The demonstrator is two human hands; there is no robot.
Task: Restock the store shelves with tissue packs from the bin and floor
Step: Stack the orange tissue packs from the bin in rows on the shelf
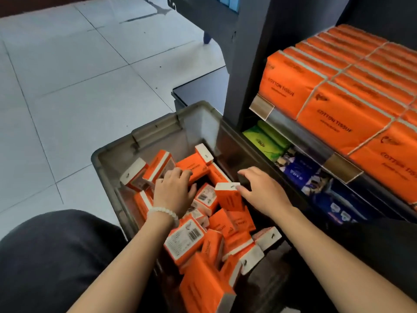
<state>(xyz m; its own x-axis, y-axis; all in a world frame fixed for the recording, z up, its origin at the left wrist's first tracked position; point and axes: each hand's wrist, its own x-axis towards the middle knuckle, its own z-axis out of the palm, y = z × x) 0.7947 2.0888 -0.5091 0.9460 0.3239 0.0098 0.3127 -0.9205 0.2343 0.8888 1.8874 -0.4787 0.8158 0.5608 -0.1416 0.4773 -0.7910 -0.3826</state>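
Head view: grey bin (155, 129) on pale tiled floor (67, 86), beside shelves (300, 141).

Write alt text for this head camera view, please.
Two bare hands, left and right, reach into a grey bin of jumbled orange tissue packs, beside a shelf stacked with matching packs.

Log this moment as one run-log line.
stage: picking from bin | left hand: on orange tissue packs in grey bin | right hand: touching upright pack | shelf: orange packs stocked
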